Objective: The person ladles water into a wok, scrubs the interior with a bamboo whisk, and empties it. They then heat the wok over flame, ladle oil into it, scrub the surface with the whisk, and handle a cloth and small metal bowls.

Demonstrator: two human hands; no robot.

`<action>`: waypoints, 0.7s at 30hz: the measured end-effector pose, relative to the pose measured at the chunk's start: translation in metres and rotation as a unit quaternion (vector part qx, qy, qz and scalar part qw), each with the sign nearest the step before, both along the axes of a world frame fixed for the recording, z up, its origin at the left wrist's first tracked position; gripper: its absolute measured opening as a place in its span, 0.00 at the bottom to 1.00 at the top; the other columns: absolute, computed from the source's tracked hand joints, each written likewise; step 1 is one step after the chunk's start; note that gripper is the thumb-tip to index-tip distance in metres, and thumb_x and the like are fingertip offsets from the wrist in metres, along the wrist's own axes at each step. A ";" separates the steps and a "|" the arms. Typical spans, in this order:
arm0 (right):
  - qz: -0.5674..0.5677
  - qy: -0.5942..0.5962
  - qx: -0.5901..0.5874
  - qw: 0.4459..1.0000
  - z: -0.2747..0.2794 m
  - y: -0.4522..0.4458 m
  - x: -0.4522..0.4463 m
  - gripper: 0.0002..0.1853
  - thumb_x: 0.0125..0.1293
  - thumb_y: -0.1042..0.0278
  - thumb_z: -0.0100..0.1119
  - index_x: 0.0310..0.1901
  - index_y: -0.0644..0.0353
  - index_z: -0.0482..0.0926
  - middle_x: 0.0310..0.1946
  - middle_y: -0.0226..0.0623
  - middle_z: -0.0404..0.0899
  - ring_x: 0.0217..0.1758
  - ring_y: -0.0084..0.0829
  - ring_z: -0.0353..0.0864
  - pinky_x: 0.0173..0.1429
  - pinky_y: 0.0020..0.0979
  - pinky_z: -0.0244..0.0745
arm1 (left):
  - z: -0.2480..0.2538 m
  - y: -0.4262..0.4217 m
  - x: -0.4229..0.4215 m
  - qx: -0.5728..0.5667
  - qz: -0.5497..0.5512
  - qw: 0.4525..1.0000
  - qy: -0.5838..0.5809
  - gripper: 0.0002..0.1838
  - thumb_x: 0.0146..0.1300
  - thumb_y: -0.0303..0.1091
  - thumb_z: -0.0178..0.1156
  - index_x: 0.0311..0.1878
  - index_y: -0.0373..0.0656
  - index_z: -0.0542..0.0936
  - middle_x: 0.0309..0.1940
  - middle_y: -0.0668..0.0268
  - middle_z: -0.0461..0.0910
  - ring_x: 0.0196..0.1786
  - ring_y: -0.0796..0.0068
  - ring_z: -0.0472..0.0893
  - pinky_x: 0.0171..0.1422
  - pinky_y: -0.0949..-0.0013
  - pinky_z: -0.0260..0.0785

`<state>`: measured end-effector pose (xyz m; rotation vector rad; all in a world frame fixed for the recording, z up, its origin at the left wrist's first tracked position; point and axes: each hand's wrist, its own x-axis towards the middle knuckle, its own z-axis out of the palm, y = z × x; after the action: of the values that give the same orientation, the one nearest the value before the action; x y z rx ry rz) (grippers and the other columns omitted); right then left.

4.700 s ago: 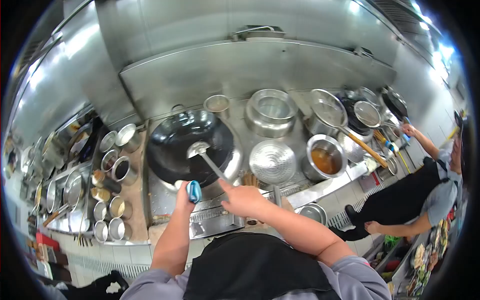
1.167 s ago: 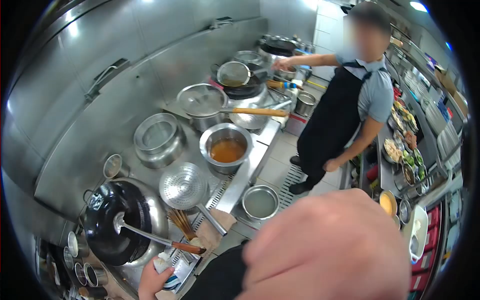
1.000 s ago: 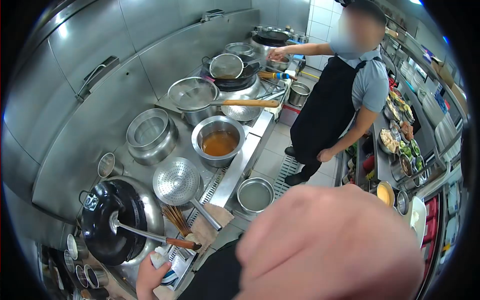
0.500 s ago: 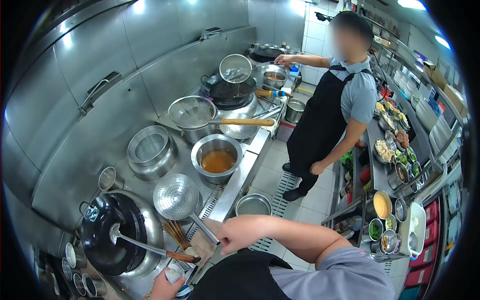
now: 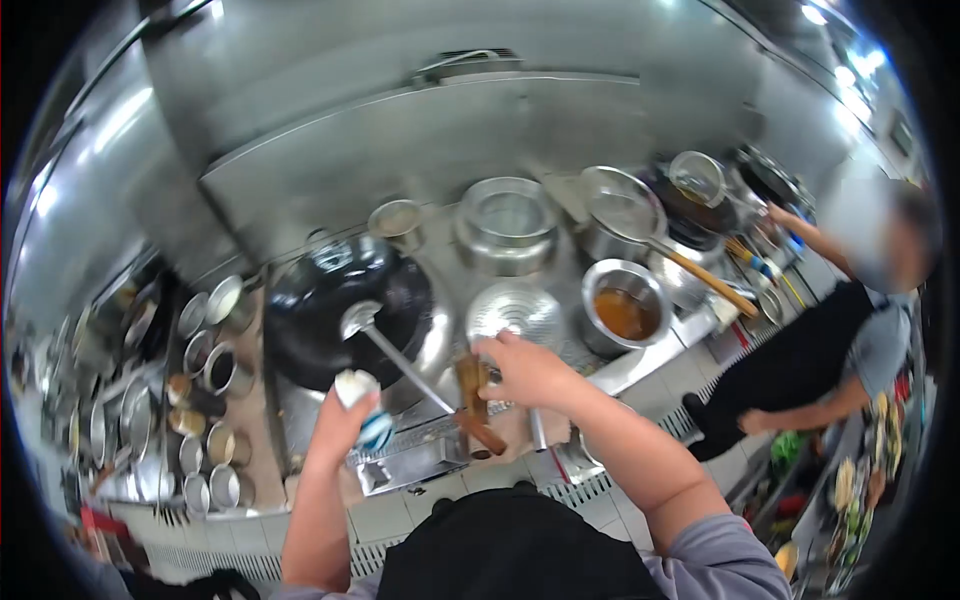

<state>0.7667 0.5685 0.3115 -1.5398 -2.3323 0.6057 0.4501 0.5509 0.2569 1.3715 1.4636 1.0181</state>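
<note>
My left hand (image 5: 345, 425) is closed around a crumpled white bundle (image 5: 355, 386), with a blue-and-white striped part (image 5: 376, 431) showing beside it; its exact kind is unclear. My right hand (image 5: 530, 372) has its fingers curled at a bamboo brush (image 5: 470, 378) and seems to grip it, though blur softens the contact. A ladle (image 5: 395, 350) rests in the black wok (image 5: 300, 330), its wooden handle end crossing near the brush. Beneath and behind my right hand lies a perforated skimmer (image 5: 515, 312), its handle pointing toward me.
Right of the skimmer stands a pot (image 5: 590, 300) of brown liquid, near a wooden-handled strainer (image 5: 622, 200). A lidless steel pot (image 5: 507, 250) is behind. Several metal containers (image 5: 228, 370) stand at left. A co-worker (image 5: 850, 330) holds a strainer over another wok at right.
My view has swung left toward the wok. My right hand has moved from the skimmer handle's end to the bamboo brush. My left hand, still holding the white bundle, has come up in front of the wok.
</note>
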 end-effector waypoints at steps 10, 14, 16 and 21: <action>0.142 -0.081 0.184 0.969 0.001 0.132 -0.228 0.19 0.62 0.70 0.54 0.56 0.49 0.74 0.52 0.53 0.70 0.46 0.49 0.82 0.48 0.44 0.79 | -0.034 0.017 0.009 -0.149 0.121 0.914 -0.358 0.21 0.62 0.42 0.64 0.52 0.37 0.76 0.40 0.64 0.80 0.39 0.73 0.80 0.42 0.68 0.73; 0.001 -0.088 0.130 0.988 0.010 0.177 -0.197 0.26 0.60 0.70 0.59 0.61 0.56 0.67 0.52 0.55 0.71 0.49 0.50 0.82 0.50 0.43 0.79 | -0.041 0.080 -0.083 -0.163 0.155 0.921 -0.319 0.12 0.62 0.42 0.64 0.41 0.44 0.80 0.33 0.67 0.82 0.31 0.72 0.81 0.37 0.66 0.76; -0.070 -0.089 0.088 0.990 0.020 0.176 -0.144 0.23 0.58 0.71 0.61 0.57 0.58 0.70 0.54 0.54 0.72 0.55 0.51 0.79 0.55 0.44 0.78 | -0.039 0.126 -0.143 -0.122 0.154 0.918 -0.345 0.10 0.61 0.43 0.64 0.37 0.48 0.81 0.30 0.69 0.83 0.32 0.72 0.82 0.40 0.67 0.76; -0.003 -0.088 -0.266 0.960 0.002 0.086 -0.021 0.39 0.45 0.49 0.76 0.57 0.61 0.74 0.41 0.47 0.81 0.33 0.41 0.83 0.33 0.40 0.82 | 0.006 0.242 -0.199 -0.037 0.111 0.922 -0.369 0.09 0.63 0.41 0.62 0.37 0.47 0.82 0.30 0.69 0.83 0.30 0.73 0.82 0.36 0.68 0.75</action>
<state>0.7452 0.6541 0.3132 -1.8865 -2.4132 1.2200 0.2508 0.7933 0.2627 0.6413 1.0669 1.4100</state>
